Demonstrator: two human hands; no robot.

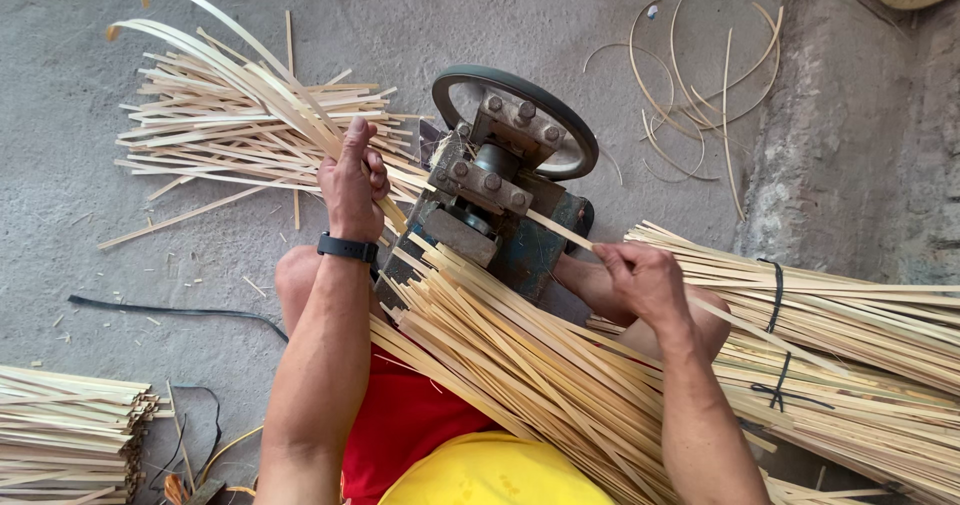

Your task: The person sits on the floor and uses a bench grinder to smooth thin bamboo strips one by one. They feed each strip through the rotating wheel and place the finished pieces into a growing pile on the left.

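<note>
Gripping a thin bamboo strip in a closed fist, the left hand sits at about ten o'clock from the small green machine, and the strip curves up and away over the loose pile of strips on the concrete floor. At four o'clock from the machine, the right hand pinches another strip between thumb and fingers; its far end points into the machine's bolted metal block, though whether it has entered the rollers is hard to tell. A black wristband wraps the left wrist. Across the lap lies a long sheaf of strips, running from ten to four o'clock. Tied bundles lie at three o'clock, a stacked heap at eight, and curled shavings at one.
</note>
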